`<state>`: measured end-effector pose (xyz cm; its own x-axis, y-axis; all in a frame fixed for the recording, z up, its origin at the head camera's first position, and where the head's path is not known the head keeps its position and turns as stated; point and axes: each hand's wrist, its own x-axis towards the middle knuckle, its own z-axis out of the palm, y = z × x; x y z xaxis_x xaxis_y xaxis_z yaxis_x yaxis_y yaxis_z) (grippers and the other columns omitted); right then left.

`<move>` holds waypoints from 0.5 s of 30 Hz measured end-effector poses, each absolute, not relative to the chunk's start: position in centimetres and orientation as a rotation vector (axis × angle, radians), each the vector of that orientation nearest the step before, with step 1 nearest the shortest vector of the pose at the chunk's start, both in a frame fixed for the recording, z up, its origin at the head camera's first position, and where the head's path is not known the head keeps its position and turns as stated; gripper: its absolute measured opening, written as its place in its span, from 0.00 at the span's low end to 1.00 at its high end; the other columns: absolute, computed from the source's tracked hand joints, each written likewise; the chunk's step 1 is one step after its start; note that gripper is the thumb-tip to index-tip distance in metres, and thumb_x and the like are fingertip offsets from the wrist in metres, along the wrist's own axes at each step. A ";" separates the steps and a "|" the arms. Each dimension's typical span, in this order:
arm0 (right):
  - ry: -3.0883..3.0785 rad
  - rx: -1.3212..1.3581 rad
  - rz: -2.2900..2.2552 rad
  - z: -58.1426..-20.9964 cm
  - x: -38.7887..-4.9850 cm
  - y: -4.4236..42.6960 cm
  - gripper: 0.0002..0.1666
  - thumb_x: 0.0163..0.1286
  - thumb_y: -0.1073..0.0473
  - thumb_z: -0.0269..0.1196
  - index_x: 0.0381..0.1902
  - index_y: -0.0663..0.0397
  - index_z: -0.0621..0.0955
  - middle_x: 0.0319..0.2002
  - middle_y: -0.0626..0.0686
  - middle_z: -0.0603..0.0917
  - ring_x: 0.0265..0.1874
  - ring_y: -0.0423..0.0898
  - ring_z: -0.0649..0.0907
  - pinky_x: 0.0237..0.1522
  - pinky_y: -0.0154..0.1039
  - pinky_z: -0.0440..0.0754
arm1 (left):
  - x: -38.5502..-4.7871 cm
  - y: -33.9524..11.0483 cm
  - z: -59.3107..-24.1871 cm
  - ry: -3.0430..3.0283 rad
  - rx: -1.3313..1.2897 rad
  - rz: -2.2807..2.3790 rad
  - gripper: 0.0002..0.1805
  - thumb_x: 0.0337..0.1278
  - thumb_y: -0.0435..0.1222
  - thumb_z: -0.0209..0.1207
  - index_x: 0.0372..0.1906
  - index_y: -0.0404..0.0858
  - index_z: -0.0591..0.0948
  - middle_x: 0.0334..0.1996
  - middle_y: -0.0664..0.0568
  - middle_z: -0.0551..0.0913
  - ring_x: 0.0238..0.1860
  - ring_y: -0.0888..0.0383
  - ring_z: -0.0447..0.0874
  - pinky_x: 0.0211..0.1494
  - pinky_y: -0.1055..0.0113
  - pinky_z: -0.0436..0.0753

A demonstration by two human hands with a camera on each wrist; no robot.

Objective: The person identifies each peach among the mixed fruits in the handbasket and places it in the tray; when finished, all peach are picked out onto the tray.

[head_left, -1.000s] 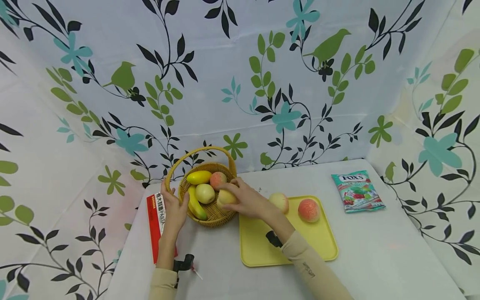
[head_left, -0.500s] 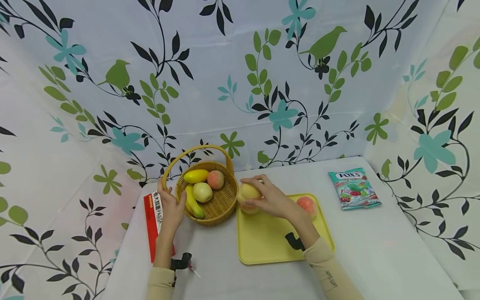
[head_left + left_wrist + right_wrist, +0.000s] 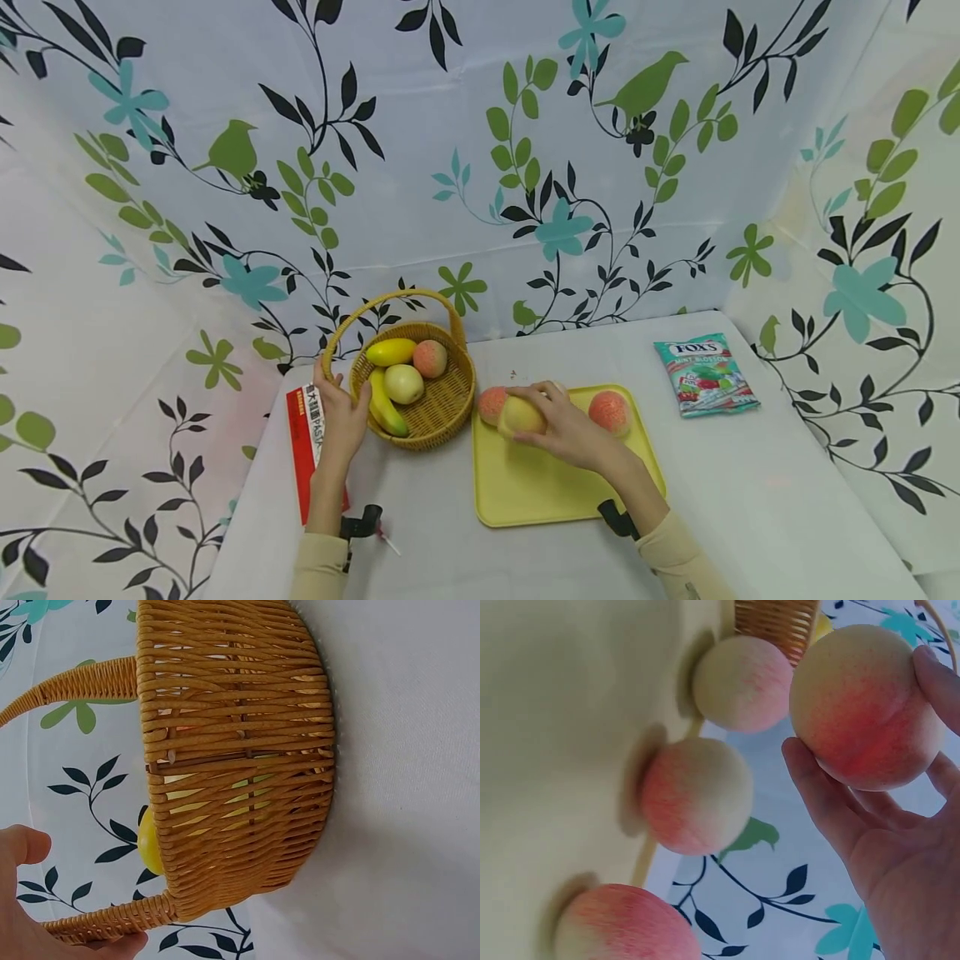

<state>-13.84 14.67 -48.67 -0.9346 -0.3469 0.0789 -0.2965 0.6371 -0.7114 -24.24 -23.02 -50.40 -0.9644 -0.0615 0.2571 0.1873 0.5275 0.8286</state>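
Note:
My left hand (image 3: 341,417) grips the wicker basket's handle (image 3: 112,915) at its lower left end. Inside the basket (image 3: 442,408) lie a banana (image 3: 386,408), a yellow oval fruit (image 3: 392,352), a pale round fruit (image 3: 403,384) and a peach (image 3: 430,359). My right hand (image 3: 573,429) holds another peach (image 3: 866,705) between thumb and fingers, above the yellow tray (image 3: 540,500). Three peaches rest along the tray's far side: one at the left corner (image 3: 491,404), a middle one (image 3: 697,795) mostly hidden by my hand in the head view, and one at the right (image 3: 611,412).
A red pasta packet (image 3: 300,450) lies left of the basket, partly under my left forearm. Near my left wrist lies a lollipop (image 3: 388,542). A teal candy bag (image 3: 707,375) lies right of the tray. Patterned cloth (image 3: 480,167) hangs behind the white table.
My right hand has carried the peach from the basket rightward to over the tray. The left hand keeps its hold on the handle. The head view has shifted slightly.

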 end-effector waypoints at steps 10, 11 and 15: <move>2.862 -0.742 -0.997 -51.5 -12.4 13.1 0.40 0.63 0.44 0.73 0.72 0.39 0.73 0.60 0.44 0.76 0.57 0.41 0.79 0.60 0.44 0.85 | -24.2 -23.1 -50.2 -2.510 -0.111 -1.452 0.49 0.76 0.37 0.53 0.81 0.49 0.28 0.83 0.43 0.29 0.81 0.31 0.48 0.85 0.40 0.54; 2.868 -0.758 -0.981 -51.6 -12.3 12.9 0.40 0.63 0.44 0.74 0.71 0.40 0.73 0.61 0.45 0.77 0.59 0.42 0.79 0.61 0.45 0.85 | -24.2 -23.1 -50.2 -2.511 -0.114 -1.449 0.49 0.76 0.37 0.52 0.81 0.49 0.28 0.83 0.43 0.29 0.81 0.31 0.48 0.85 0.40 0.54; 2.928 -0.819 -0.860 -52.2 -12.2 12.0 0.39 0.61 0.45 0.75 0.69 0.39 0.74 0.64 0.46 0.77 0.61 0.46 0.79 0.63 0.47 0.84 | -24.2 -23.1 -50.2 -2.503 -0.130 -1.440 0.49 0.76 0.37 0.53 0.81 0.51 0.28 0.83 0.43 0.29 0.81 0.31 0.48 0.85 0.39 0.55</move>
